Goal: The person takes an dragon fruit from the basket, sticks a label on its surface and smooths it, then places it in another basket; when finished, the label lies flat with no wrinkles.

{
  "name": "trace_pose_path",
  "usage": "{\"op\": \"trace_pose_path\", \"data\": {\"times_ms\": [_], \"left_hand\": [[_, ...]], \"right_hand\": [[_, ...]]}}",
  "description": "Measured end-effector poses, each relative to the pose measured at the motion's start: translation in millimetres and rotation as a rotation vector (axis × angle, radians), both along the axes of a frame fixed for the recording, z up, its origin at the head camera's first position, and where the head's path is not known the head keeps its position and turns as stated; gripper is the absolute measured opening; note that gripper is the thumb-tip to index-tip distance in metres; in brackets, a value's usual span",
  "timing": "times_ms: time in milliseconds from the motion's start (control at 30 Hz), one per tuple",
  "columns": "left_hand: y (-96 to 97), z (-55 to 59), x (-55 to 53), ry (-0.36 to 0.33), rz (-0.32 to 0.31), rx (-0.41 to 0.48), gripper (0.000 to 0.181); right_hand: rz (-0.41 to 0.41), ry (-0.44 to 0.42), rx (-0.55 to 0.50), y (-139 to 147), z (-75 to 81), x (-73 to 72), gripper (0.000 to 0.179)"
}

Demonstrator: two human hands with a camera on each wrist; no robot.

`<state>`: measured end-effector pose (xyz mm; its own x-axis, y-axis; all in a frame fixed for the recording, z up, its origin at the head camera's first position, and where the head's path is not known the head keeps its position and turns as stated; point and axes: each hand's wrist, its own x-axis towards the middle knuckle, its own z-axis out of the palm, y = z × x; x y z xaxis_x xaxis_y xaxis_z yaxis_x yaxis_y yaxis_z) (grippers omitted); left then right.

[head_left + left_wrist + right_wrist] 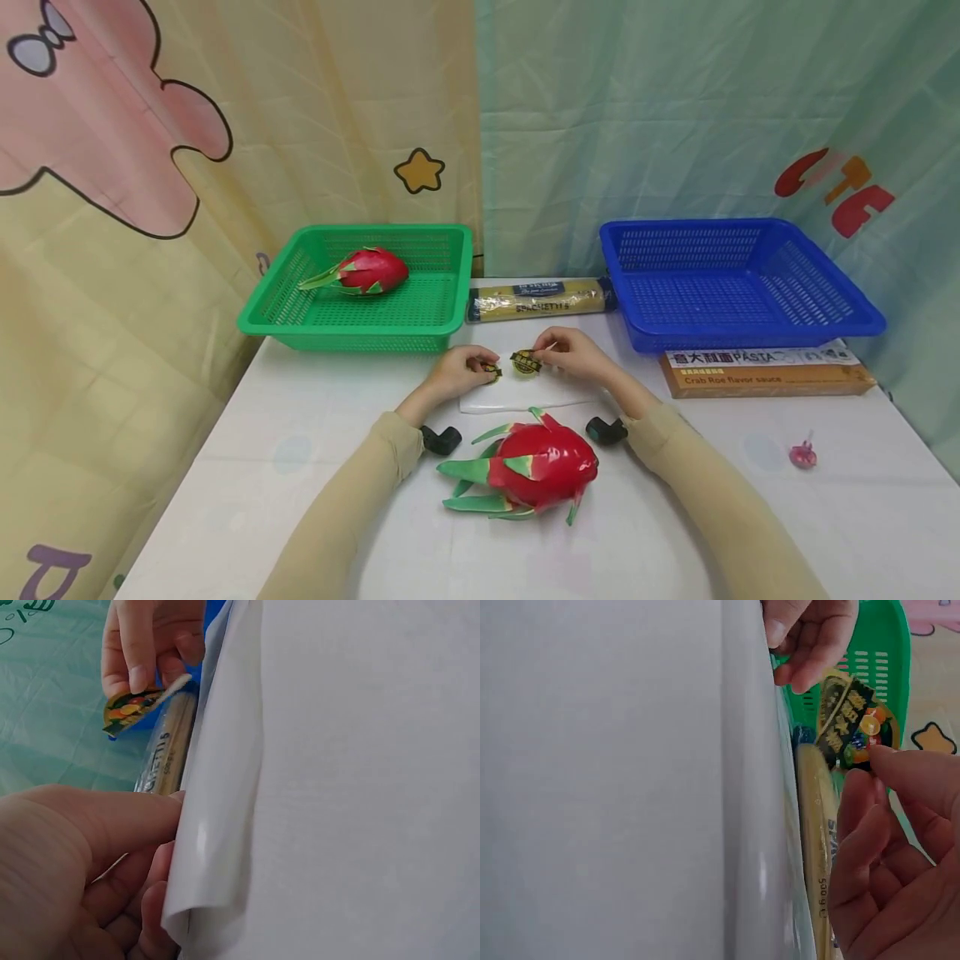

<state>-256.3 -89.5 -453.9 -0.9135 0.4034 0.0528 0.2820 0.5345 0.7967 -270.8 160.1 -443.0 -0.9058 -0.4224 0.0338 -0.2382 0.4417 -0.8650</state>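
My right hand [576, 355] pinches a round black-and-gold fruit label [526, 362] between thumb and fingers. In the right wrist view the label [859, 724] stands tilted, showing gold lettering and printed fruit. Beside it my left hand [456, 372] holds a second, similar label [492, 372] at its fingertips. The left wrist view hides those fingertips behind a glossy white edge [217, 847]. Both hands hover around a white sheet [525, 398]. Nearer me lies a large red toy dragon fruit [551, 462] with green leaf tips, apart from both hands.
A green basket [352, 342] at back left holds another dragon fruit [375, 272]. At back right stands a blue basket [750, 340], with a pasta box [765, 381] at its front. A spaghetti pack [540, 302] lies between the baskets. A small pink item [802, 455] sits on the right.
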Motion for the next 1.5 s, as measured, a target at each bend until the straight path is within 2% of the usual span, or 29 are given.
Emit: {"op": "trace_pose_path", "data": {"times_ms": [200,267,367,467,533,633,733,833,967,1167,1333,1500], "left_hand": [[-4.1,8.6,8.1,0.008,-0.055,0.032,0.032],[-6.9,17.6,13.6,0.013,-0.093,0.049,0.033],[-10.4,36.5,23.9,0.067,-0.179,0.065,0.031],[-13.0,54.8,38.1,0.140,-0.243,0.103,0.026],[-13.2,65.2,51.2,0.161,-0.257,0.148,0.024],[-11.3,73.9,73.4,0.170,-0.261,0.215,0.024],[-7.0,75.0,94.9,0.166,-0.266,0.254,0.025],[-1.9,73.3,114.1,0.142,-0.257,0.256,0.027],[4.7,70.5,132.0,0.113,-0.265,0.239,0.029],[13.2,66.2,143.3,0.116,-0.295,0.231,0.032],[16.0,63.0,148.4,0.103,-0.272,0.186,0.032],[18.4,61.3,150.4,0.130,-0.264,0.182,0.031]], "right_hand": [[0.052,0.113,-0.038,5.8,19.4,24.1,0.015],[0.057,0.131,-0.051,7.6,26.9,34.0,0.017],[0.036,0.141,-0.092,10.9,41.6,50.4,0.021],[0.034,0.124,-0.153,17.0,56.3,66.0,0.022],[0.057,0.100,-0.200,21.1,65.1,76.4,0.022],[0.133,0.061,-0.257,25.5,73.2,91.1,0.024],[0.234,0.039,-0.280,26.1,78.5,105.5,0.026],[0.336,0.030,-0.261,24.8,81.2,117.8,0.028],[0.421,0.036,-0.188,22.9,80.1,128.4,0.031],[0.454,0.035,-0.118,20.1,76.6,133.9,0.033],[0.473,0.017,-0.110,19.3,74.9,135.5,0.031],[0.465,0.032,-0.076,20.7,72.8,135.6,0.027]]}}
